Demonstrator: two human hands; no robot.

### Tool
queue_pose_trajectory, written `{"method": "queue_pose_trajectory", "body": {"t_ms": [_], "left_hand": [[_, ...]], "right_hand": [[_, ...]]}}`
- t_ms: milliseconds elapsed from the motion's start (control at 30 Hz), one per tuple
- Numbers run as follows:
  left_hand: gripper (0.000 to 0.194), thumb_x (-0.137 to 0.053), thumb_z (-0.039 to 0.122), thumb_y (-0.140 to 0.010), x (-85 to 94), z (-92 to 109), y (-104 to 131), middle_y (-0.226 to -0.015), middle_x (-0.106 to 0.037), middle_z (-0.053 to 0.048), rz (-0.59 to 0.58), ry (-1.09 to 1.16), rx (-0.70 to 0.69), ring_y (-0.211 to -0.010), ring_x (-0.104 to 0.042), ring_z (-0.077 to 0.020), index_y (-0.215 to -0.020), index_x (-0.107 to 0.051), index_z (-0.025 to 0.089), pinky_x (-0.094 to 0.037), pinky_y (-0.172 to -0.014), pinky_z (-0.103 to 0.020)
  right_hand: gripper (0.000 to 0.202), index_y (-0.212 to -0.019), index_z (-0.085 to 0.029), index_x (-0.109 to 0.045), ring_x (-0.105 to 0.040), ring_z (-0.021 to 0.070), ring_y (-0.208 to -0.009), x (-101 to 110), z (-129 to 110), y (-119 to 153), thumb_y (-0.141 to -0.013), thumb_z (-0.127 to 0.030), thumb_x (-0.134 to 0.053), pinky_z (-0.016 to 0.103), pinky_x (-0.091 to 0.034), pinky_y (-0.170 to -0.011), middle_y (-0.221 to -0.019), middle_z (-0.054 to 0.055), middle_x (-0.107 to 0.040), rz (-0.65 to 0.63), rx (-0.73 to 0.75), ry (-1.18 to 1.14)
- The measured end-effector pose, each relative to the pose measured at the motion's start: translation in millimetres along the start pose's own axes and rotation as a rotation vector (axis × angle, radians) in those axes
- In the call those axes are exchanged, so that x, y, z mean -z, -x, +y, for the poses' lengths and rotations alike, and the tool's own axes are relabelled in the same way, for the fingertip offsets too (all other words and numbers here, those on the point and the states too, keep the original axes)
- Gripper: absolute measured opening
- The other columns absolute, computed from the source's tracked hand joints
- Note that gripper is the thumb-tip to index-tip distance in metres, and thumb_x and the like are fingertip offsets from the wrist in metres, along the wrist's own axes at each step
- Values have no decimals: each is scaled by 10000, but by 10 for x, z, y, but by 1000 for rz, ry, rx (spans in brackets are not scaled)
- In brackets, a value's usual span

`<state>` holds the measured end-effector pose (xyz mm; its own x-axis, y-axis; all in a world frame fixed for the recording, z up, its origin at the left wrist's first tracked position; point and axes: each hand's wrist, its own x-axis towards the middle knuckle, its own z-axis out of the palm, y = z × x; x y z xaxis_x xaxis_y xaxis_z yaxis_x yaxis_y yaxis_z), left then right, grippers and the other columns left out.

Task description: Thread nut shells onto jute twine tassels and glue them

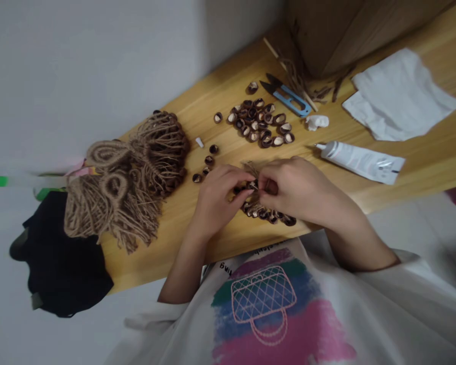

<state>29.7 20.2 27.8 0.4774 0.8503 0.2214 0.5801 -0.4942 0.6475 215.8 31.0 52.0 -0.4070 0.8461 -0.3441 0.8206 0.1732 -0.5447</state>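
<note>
My left hand (221,195) pinches a small dark brown shell piece (253,185) between thumb and fingertips. Right beside it, the fingers of my right hand (285,185) are pressed together at the same piece; what they grip is too small to make out. Under and below both hands lies a row of brown shell pieces (268,214) with cords. Beyond the hands is a pile of loose, hollow shell halves (265,121). Several more shells (209,160) lie near my left hand.
Bundled twine (133,177) and a black cloth (64,258) are left. Blue snips (289,96), a stick (289,71), crumpled tissue (316,121), a white tube (365,161) and white cloths (403,96) lie right. A small white cap (199,142) sits on the wooden table (182,253).
</note>
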Motion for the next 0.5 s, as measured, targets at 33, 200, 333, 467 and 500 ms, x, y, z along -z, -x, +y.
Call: {"method": "queue_pose_trajectory", "body": {"t_ms": [33, 200, 333, 467, 500], "left_hand": [[89, -685, 186, -853, 1, 2, -1, -909, -708, -29, -1, 2, -3, -890, -649, -171, -938, -663, 187, -509, -798, -305], [91, -692, 175, -845, -3, -1, -5, -909, -711, -31, 2, -4, -24, -891, -654, -169, -932, -669, 180, -514, -804, -297], [91, -698, 184, -843, -9, -18, -6, -896, -708, -37, 17, 0, -54, -878, -657, -170, -929, -672, 172, -522, -797, -296], [91, -696, 170, -840, -8, -23, -6, -897, -707, -39, 15, 7, -57, -876, -657, -170, -928, -674, 171, -526, -794, -294], [94, -698, 164, -837, -8, -22, -6, -901, -707, -38, 16, 9, -56, -877, -656, -169, -927, -674, 171, -526, -795, -293]], "right_hand": [[44, -767, -155, -652, -432, 102, -628, 0, 0, -1, -730, -179, -651, 239, -228, -630, -689, 6, -578, -2, -4, 5], [69, -795, -163, -662, -430, 100, -628, -14, 2, -5, -744, -205, -644, 238, -226, -631, -689, 4, -572, 5, 4, 16], [102, -821, -163, -668, -425, 100, -630, -17, 12, -5, -761, -210, -601, 237, -224, -645, -704, 11, -579, 13, 25, 34], [121, -840, -161, -665, -421, 103, -637, -5, 8, -7, -776, -232, -591, 233, -210, -646, -721, 17, -587, 9, 38, 49], [122, -843, -162, -664, -421, 104, -640, -2, 4, -8, -780, -236, -590, 232, -210, -646, -722, 17, -587, 3, 35, 51]]}}
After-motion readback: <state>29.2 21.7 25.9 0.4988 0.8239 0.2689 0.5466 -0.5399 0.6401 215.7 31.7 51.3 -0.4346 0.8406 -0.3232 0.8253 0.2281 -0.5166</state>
